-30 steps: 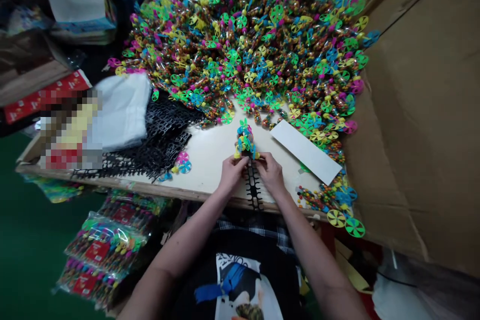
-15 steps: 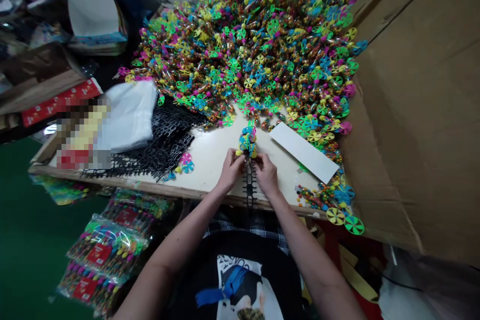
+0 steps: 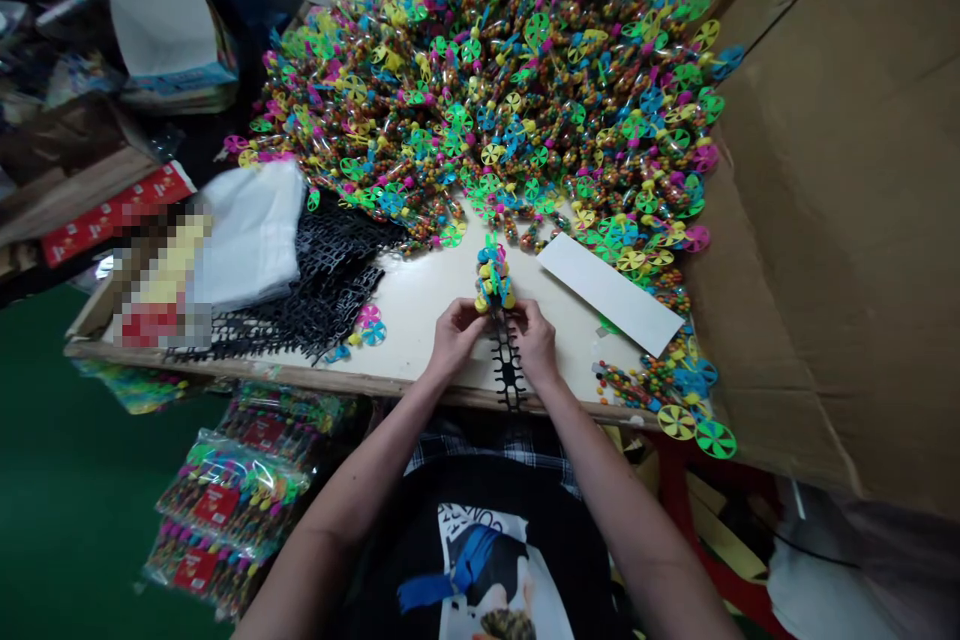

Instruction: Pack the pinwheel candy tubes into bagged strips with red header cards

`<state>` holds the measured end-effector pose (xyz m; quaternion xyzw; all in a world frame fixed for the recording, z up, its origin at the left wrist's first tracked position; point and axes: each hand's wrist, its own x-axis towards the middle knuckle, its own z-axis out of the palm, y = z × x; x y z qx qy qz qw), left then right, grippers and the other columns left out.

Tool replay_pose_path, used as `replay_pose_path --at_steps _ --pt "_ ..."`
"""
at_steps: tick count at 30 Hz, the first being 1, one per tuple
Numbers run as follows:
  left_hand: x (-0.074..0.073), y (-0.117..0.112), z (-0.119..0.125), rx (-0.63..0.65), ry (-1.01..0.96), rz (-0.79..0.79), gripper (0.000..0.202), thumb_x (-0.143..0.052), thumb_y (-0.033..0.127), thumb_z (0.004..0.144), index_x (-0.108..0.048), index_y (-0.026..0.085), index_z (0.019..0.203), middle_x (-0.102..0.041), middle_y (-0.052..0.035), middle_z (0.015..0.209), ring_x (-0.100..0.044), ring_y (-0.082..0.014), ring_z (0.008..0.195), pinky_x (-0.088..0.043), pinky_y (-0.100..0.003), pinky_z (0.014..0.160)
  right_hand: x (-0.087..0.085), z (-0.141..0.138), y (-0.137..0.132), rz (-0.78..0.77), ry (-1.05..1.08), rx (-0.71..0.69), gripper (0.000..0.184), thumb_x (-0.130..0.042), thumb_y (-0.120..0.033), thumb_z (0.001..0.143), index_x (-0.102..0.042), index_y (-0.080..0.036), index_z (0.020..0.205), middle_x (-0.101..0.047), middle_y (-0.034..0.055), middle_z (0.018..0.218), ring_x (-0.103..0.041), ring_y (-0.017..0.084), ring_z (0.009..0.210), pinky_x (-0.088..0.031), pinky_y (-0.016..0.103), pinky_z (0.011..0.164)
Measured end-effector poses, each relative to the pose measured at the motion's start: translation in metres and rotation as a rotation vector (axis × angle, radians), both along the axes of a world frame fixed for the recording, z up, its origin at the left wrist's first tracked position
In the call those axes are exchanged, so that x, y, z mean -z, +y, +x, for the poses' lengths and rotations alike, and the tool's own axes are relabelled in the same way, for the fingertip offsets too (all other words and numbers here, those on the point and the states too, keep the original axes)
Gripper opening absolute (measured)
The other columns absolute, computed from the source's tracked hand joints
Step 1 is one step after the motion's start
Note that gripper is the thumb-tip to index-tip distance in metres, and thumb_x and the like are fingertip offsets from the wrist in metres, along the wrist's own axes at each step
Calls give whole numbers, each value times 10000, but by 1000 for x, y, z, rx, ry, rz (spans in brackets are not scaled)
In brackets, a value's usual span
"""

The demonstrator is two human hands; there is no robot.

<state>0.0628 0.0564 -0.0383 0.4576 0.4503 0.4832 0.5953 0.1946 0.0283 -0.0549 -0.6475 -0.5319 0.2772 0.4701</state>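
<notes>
A black toothed plastic strip (image 3: pixel 508 370) runs from between my hands toward my body, its near end over the table edge. Yellow, blue and green candy toys (image 3: pixel 493 280) are bunched at its far end. My left hand (image 3: pixel 456 332) pinches the strip's left side just below the bunch, fingers closed. On the opposite side my right hand (image 3: pixel 534 335) has its fingers closed on the strip too. Beyond my hands rises a large pile of candy-filled tubes (image 3: pixel 480 90) with pinwheel tops.
A white card strip (image 3: pixel 611 295) lies at the right, above several loose candy tubes (image 3: pixel 652 390). Black plastic strips (image 3: pixel 322 280) and white bags (image 3: pixel 251 230) are heaped at the left. Packed bags (image 3: pixel 225 500) are stacked below the table. Cardboard (image 3: pixel 832 220) walls the right side.
The view has shifted slightly. The bunch of toys has turned a little, showing more yellow, and the strip's hanging end has swung slightly to the right. Both hands keep their hold.
</notes>
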Motion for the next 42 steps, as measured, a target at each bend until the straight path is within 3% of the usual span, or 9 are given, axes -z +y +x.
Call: replay_pose_path --at_steps 7,14,20,23,26,29,32,37,42 --pt "3 3 0 -1 25 18 234 -726 272 626 -543 177 737 -643 3 726 -618 -131 699 -494 -274 705 -2 1 -1 6 -7 2 142 -494 -291 812 -554 -217 918 -694 43 835 -652 202 742 -509 314 676" --pt "6 4 2 36 76 63 189 -700 286 651 -578 171 739 -669 -13 757 -629 -143 745 -498 -302 769 -1 4 -2 -10 -183 -49 152 -481 -245 831 -571 -211 948 -677 44 818 -639 207 746 -506 317 689" --pt "-10 11 -23 154 249 89 189 -696 297 680 -633 175 810 -696 -45 848 -637 -169 822 -486 -314 816 -14 27 -5 121 -282 -172 216 -487 -227 853 -603 -207 1034 -666 74 1003 -626 205 942 -502 330 831" --pt "-23 41 -41 139 393 156 122 -665 281 707 -648 184 780 -691 -39 791 -628 -166 749 -484 -290 740 -27 52 15 123 -321 -132 192 -476 -256 874 -637 -217 970 -677 62 923 -632 198 865 -503 326 795" --pt "-34 96 -37 61 534 277 62 -626 227 725 -645 192 773 -659 -19 713 -586 -153 654 -460 -266 664 -33 71 61 98 -400 -10 187 -467 -265 869 -646 -210 879 -676 80 886 -620 220 844 -482 357 793" --pt "-39 154 -5 138 719 392 111 -575 129 726 -653 184 781 -652 -40 748 -591 -175 710 -453 -289 726 -32 72 117 -24 -514 83 88 -568 -265 793 -623 -201 821 -671 112 844 -598 264 865 -446 415 823" --pt "-38 191 37 277 931 480 115 -578 132 733 -669 169 793 -650 -95 840 -601 -238 845 -446 -336 791 -30 58 157 -155 -578 148 171 -674 -290 712 -596 -192 829 -665 153 804 -577 323 939 -406 478 861" --pt "-31 210 71 396 1237 531 174 -541 90 749 -678 152 835 -655 -134 911 -594 -275 951 -431 -344 824 -34 40 176 -347 -601 168 336 -641 -161 675 -550 -135 998 -661 204 888 -582 363 984 -387 513 873" --pt "-39 206 37 207 1039 415 311 -585 104 739 -671 164 1032 -666 -82 826 -614 -241 845 -438 -310 768 -36 57 165 -258 -416 197 244 -630 -236 638 -606 -169 871 -664 139 863 -599 318 933 -437 472 857"
